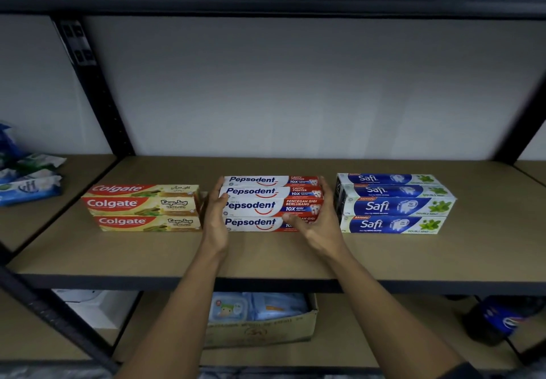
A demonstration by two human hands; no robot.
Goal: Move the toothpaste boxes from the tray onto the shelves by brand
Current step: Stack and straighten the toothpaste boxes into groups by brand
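- Three Colgate boxes (141, 204) show their faces at 9 o'clock on the shelf (266, 257), stacked lying flat.
- Four Pepsodent boxes (257, 205) sit mid-shelf, a gap on each side of the stack.
- Four Safi boxes (396, 205) stand at 3 o'clock, well apart from the Colgate.
- Any boxes behind these faces are hidden, so each count is only of what shows.
- The left hand (215, 213) lies flat against the 9 o'clock end of the Pepsodent stack, fingers (217, 192) straight and together.
- The right hand (317, 228) presses the 3 o'clock end, fingers straight, thumb across the front of the lowest box and covering part of its print.
- Several blue-and-white packets (29, 183) at far 9 o'clock are cut off by the frame edge.
- At 6 o'clock, on the lower shelf, one cardboard box (260, 331) is partly hidden by the forearms.
- One dark bottle (496, 322) at 4 o'clock is blurred.
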